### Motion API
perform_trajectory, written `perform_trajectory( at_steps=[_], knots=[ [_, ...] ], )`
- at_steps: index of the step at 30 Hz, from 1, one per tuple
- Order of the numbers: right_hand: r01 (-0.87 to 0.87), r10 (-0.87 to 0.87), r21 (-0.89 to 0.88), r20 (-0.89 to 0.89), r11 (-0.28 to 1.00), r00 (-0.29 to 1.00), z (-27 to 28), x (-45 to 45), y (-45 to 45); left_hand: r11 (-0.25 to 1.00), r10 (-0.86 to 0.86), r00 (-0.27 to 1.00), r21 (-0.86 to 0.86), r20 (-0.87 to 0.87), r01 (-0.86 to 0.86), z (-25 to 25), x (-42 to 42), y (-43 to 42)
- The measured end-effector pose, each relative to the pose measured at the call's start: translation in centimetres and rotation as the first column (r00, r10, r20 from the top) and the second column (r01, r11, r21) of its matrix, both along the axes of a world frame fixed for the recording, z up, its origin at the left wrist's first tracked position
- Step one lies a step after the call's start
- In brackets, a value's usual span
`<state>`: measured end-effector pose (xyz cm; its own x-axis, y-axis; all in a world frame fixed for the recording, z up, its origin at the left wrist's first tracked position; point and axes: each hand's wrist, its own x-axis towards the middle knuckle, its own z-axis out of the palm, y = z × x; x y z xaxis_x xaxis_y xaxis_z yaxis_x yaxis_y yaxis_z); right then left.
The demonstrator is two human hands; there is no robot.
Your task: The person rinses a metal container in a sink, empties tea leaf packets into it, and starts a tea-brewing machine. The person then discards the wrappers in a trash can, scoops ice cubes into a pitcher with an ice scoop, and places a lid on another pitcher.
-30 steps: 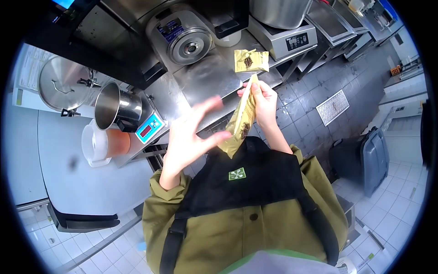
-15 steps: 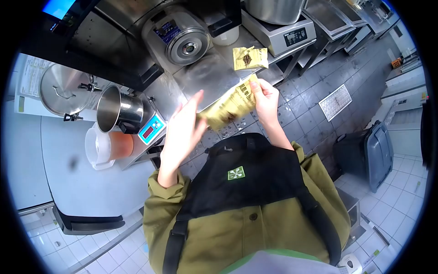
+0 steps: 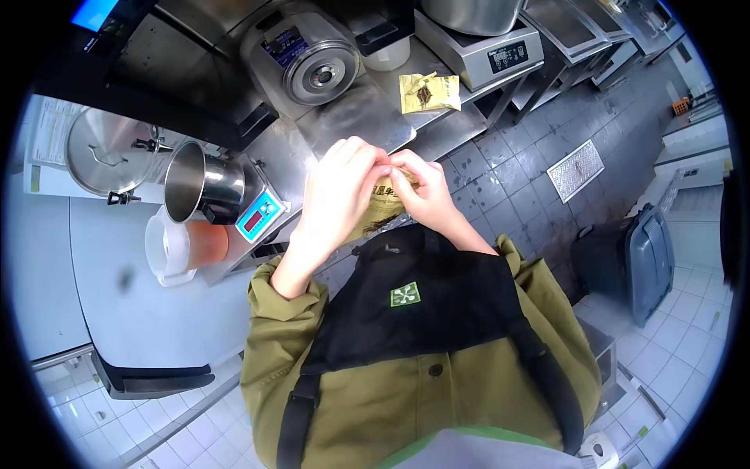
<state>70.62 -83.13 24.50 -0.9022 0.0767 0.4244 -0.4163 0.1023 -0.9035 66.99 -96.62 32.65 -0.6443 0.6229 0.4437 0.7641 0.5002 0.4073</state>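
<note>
Head view: I observed the left hand (image 3: 344, 194) and right hand (image 3: 427, 197) pinching a gold printed packet (image 3: 381, 208). A second packet (image 3: 429, 94) lay on the steel counter (image 3: 417, 61).

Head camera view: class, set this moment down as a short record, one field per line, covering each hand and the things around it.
Left hand: fingers pinched at the top of the held packet, touching the right hand
Right hand: thumb and fingers pinched at the same end
Held packet appearance: yellow, printed, partly hidden by the hands
Second packet: yellow, lying on the steel counter
Scale: blue-framed display, reading too small to tell
Steel pot: open, next to that display
</note>
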Motion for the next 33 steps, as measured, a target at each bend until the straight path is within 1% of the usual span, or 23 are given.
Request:
perform_trajectory(
  at_steps=[2,5,8,9,12,15,18,19,22,23,26,27,30,31,33],
  knots=[
    [0.025,-0.023,0.043,-0.037,0.999,0.999,-0.3,-0.2,0.1,1.000,0.009,0.999,0.007,-0.041,-0.009,-0.2,0.2,0.6],
    [-0.054,0.055,-0.051,0.022,0.997,0.998,-1.0,-0.5,0.4,0.999,0.032,0.994,0.028,-0.101,-0.029,-1.5,0.4,1.4],
    [-0.212,0.265,-0.336,0.122,0.918,0.957,-1.0,-0.8,0.4,0.998,0.047,0.989,0.040,-0.139,-0.042,-2.5,0.3,1.7],
    [-0.260,0.334,-0.376,0.144,0.889,0.932,-0.6,-0.7,0.7,0.998,0.018,0.987,0.057,-0.158,-0.009,-3.0,0.0,1.5],
    [-0.344,0.449,-0.473,0.128,0.811,0.884,0.3,-0.7,0.8,0.998,-0.015,0.973,0.052,-0.229,0.028,-3.4,-0.1,1.3],
    [-0.398,0.507,-0.480,0.120,0.782,0.853,0.2,-1.1,0.7,0.990,-0.128,0.953,0.025,-0.276,0.140,-3.4,-0.8,0.6],
    [-0.402,0.552,-0.498,0.198,0.769,0.810,-1.6,-1.9,0.9,0.980,-0.184,0.959,0.038,-0.214,0.197,-4.4,-2.0,-0.2],
    [-0.397,0.550,-0.502,0.199,0.768,0.811,-2.2,-2.1,0.9,0.981,-0.161,0.983,0.090,-0.087,0.169,-4.7,-2.3,-0.7],
    [-0.324,0.426,-0.372,0.235,0.870,0.874,-1.5,-1.8,1.2,0.983,-0.104,0.985,0.165,0.135,0.081,-3.3,-1.7,-0.5],
    [-0.303,0.357,-0.243,0.223,0.921,0.907,-0.9,-1.6,1.4,0.985,-0.091,0.978,0.159,0.187,0.062,-3.2,-1.5,-0.6],
    [-0.319,0.331,-0.091,0.191,0.944,0.924,0.3,-1.0,1.8,0.985,-0.106,0.986,0.147,0.126,0.087,-3.0,-1.4,-0.5],
    [-0.287,0.281,0.014,0.154,0.958,0.947,0.3,-1.1,1.8,0.987,-0.105,0.985,0.138,0.137,0.086,-2.7,-1.4,-0.4],
    [-0.265,0.256,0.264,0.070,0.927,0.964,1.4,-1.0,2.4,0.987,-0.129,0.990,0.107,0.052,0.122,-2.1,-1.3,-0.1],
    [-0.237,0.230,0.265,0.055,0.935,0.972,1.4,-1.1,2.4,0.987,-0.123,0.992,0.108,0.017,0.120,-2.1,-1.2,0.1],
    [-0.291,0.275,0.094,0.155,0.952,0.949,1.1,-1.2,2.3,0.987,-0.113,0.992,0.109,-0.052,0.118,-2.1,-1.1,0.6]
  ],
)
